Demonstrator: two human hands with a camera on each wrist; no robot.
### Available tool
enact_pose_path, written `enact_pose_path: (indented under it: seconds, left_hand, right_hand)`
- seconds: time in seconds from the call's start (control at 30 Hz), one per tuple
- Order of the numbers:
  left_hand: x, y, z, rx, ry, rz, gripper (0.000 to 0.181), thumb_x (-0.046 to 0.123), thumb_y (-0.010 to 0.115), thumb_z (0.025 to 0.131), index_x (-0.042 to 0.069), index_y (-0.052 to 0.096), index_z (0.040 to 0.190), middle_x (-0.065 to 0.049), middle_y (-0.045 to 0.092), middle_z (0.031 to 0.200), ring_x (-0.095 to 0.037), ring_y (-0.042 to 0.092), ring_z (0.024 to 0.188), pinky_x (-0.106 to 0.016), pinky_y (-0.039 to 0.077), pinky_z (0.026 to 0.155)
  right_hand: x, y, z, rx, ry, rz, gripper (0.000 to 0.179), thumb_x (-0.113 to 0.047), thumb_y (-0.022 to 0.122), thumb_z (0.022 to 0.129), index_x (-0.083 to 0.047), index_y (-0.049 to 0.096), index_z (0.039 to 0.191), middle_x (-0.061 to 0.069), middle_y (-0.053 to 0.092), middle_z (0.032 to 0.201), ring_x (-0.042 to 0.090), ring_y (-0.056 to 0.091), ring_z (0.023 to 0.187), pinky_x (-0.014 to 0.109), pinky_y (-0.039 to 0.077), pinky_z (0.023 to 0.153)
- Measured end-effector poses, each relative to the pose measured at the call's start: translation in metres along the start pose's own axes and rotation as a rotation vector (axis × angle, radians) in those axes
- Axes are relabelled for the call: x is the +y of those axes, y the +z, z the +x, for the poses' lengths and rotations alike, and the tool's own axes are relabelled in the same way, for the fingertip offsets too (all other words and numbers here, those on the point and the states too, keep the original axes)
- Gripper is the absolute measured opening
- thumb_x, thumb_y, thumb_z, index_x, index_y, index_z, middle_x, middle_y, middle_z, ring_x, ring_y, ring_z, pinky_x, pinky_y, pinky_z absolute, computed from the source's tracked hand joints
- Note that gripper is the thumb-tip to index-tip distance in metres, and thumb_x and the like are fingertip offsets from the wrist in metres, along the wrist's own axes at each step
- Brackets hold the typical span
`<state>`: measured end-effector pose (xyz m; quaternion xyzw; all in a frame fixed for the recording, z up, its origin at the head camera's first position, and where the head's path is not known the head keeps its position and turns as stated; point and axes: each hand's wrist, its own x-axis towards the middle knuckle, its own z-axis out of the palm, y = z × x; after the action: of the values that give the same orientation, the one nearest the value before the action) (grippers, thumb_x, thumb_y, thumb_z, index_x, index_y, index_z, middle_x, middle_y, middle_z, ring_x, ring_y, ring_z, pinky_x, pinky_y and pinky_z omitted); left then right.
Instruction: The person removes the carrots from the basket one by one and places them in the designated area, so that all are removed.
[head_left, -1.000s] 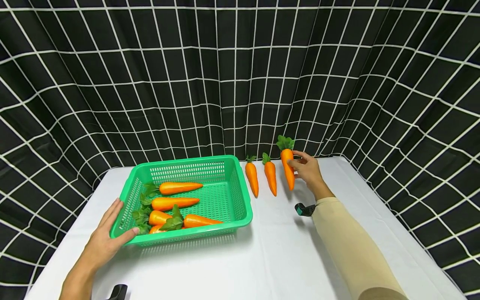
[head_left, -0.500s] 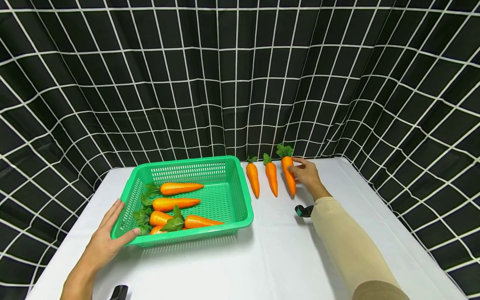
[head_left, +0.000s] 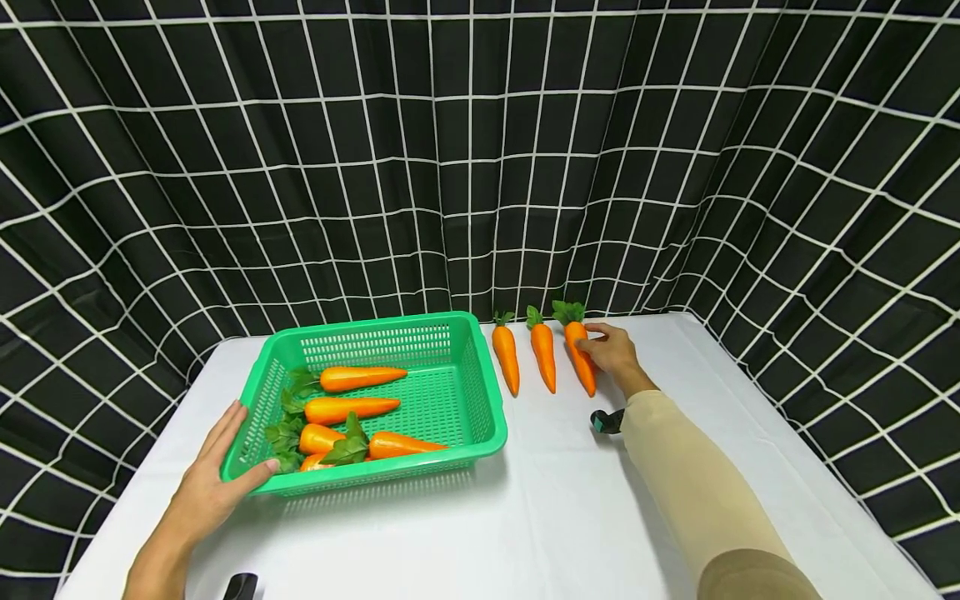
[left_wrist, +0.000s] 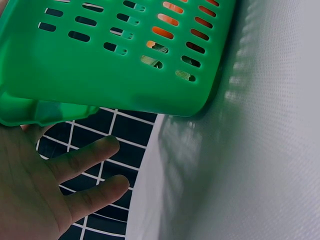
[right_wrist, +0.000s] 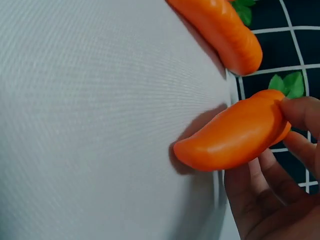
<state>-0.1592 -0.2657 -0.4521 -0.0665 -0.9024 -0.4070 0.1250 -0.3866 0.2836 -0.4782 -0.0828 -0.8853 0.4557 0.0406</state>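
My right hand pinches an orange carrot with green leaves, thumb on one side and fingers on the other. In the right wrist view that carrot's tip lies close over the white cloth, beside its shadow. To its left, a middle carrot and a left carrot lie in a row, leaves toward the curtain. My left hand rests at the near left corner of a green basket, thumb on the rim. Two fingers stretch out straight below the rim in the left wrist view.
Inside the basket lie several carrots, including a back carrot and a front carrot, leaves mostly leftward. A white tablecloth covers the table. A black curtain with white grid lines surrounds its back and sides.
My right hand has lowered the carrot toward the cloth and nearer to me, and its tip has swung slightly right. My left hand and the basket have stayed in place.
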Motion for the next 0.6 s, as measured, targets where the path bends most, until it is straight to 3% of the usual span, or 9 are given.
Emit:
enact_pose_path:
  seconds: [0.17, 0.47, 0.6]
  left_hand:
    - [-0.0015, 0.0006, -0.0001, -0.002, -0.005, 0.002, 0.081, 0.027, 0.066, 0.076, 0.02, 0.017, 0.14, 0.006, 0.006, 0.143, -0.014, 0.003, 0.128, -0.058, 0.007, 0.094]
    - [-0.0009, 0.0014, -0.0001, 0.006, 0.003, 0.006, 0.081, 0.026, 0.066, 0.076, 0.02, 0.017, 0.14, 0.004, 0.007, 0.143, -0.017, 0.005, 0.128, -0.055, 0.008, 0.095]
    - [-0.0024, 0.0016, 0.0003, 0.008, -0.001, 0.007, 0.081, 0.026, 0.066, 0.076, 0.02, 0.017, 0.14, 0.009, 0.007, 0.143, -0.014, 0.003, 0.128, -0.057, 0.007, 0.095]
  right_hand:
    - [0.0038, 0.0025, 0.002, 0.021, 0.022, -0.077, 0.044, -0.032, 0.064, 0.076, -0.016, 0.056, 0.116, 0.014, 0.056, 0.097, 0.025, 0.052, 0.08, 0.028, 0.044, 0.063]
    - [0.0045, 0.0071, 0.0073, 0.018, 0.077, -0.16, 0.046, -0.035, 0.062, 0.077, -0.014, 0.054, 0.116, 0.015, 0.057, 0.098, 0.025, 0.054, 0.08, 0.031, 0.046, 0.065]
    - [0.0032, 0.008, 0.0087, 0.025, 0.077, -0.178, 0.045, -0.035, 0.062, 0.077, -0.013, 0.054, 0.116, 0.015, 0.057, 0.098, 0.025, 0.053, 0.079, 0.031, 0.046, 0.064]
